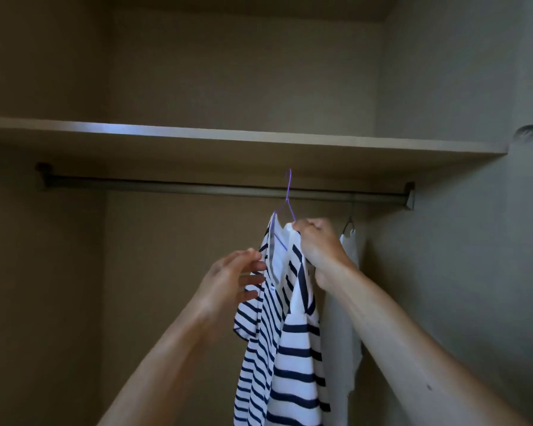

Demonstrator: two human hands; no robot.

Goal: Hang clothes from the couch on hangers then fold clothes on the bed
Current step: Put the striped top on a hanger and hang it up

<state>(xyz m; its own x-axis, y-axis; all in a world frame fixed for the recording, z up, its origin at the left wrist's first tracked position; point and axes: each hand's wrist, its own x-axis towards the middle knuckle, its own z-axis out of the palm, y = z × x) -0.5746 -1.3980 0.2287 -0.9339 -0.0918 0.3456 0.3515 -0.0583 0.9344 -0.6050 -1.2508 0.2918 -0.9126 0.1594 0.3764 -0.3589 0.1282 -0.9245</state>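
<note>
- The striped shirt [290,333] is hanging on a purple wire hanger [287,192] inside a wardrobe, just below the closet rod [166,186] and the shelf [228,139] above it.
- The hanger's hook is standing up in front of the rod. Whether it is already sitting on the rod cannot be told from this angle.
- The right hand [317,244] is bunching the shirt's neckline and shoulder in a closed grip, right where the wire arm is running into the cloth.
- The left hand [231,278] is reaching to the other shoulder with its fingers fairly straight and spread. Its fingertips are touching the fabric edge, and its grip is not closing on anything.
- The shirt is looking light, soft and limp, and it is draping in loose folds with one side slumping lower. It will likely be sliding along the thin, smooth wire unless both shoulders are seated evenly.
- The best place to be holding it seems to be at the shoulder seams over the wire ends, or at the hanger's neck, rather than lower down, where pulling would be dragging it off.
- The wire hanger is looking thin and probably springy, so it may be twisting under a one-sided pull.
- A white garment [342,302] is hanging just beside the shirt on a dark hanger [350,221], near the rod's right end.
</note>
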